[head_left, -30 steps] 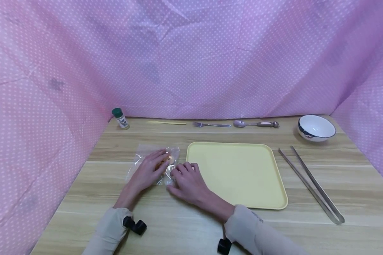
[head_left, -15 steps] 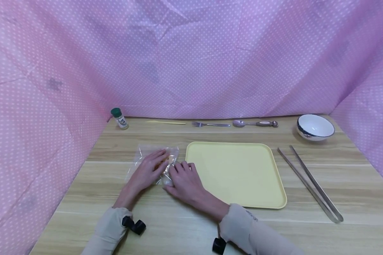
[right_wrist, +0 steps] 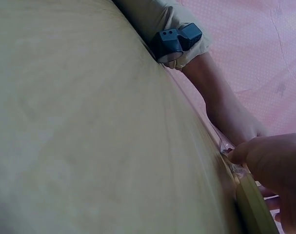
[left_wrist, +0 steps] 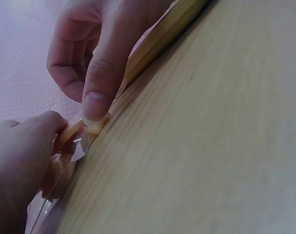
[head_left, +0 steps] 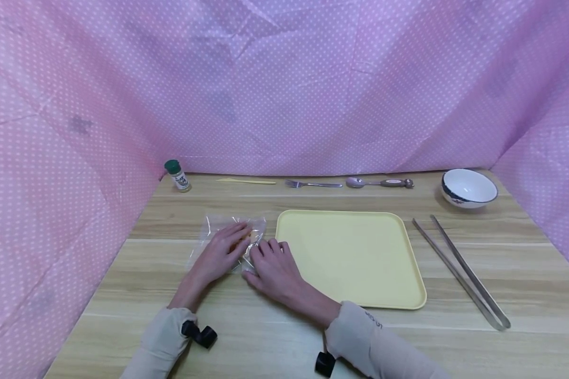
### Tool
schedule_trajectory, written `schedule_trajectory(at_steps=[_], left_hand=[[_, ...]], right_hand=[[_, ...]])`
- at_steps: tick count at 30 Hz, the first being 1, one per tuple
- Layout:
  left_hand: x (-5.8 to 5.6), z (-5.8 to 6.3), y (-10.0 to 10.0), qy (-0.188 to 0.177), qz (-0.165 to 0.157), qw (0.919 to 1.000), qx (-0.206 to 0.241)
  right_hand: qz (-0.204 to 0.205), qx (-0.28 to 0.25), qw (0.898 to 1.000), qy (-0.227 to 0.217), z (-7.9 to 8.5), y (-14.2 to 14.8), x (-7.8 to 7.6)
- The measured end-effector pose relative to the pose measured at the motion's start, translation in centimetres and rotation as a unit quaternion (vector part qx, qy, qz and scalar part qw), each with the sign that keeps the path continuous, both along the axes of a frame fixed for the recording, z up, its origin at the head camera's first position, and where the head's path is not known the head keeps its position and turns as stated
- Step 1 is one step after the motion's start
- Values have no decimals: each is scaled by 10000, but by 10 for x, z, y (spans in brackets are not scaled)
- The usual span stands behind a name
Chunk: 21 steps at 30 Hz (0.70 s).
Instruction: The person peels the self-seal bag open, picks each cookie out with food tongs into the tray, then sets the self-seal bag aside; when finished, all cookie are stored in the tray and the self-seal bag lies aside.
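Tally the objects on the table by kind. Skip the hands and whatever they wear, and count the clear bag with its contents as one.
Cutlery: 3 (slim yellow utensil, fork, spoon)
Tongs: 1 pair
Bowl: 1
Tray: 1
Green-capped bottle: 1
Clear bag: 1
Total: 8

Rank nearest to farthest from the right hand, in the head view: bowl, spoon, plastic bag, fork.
1. Plastic bag, left, touching the right hand.
2. Fork, ahead and slightly right.
3. Spoon, right of the fork.
4. Bowl, far right.
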<state>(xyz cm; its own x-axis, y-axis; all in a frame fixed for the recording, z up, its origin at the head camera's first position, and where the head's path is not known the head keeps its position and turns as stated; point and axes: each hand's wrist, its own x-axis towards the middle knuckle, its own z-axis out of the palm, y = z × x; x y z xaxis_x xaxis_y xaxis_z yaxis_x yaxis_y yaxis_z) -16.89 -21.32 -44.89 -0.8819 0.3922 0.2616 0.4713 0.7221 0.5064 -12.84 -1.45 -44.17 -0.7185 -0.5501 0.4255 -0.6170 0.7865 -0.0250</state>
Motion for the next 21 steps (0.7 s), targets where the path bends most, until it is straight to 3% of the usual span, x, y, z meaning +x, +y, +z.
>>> schedule_trajectory(at_steps=[21], left_hand=[[0, 0, 2, -131, 112, 9998, -60]], right_hand=[[324, -7, 9988, -364, 5, 8, -2]])
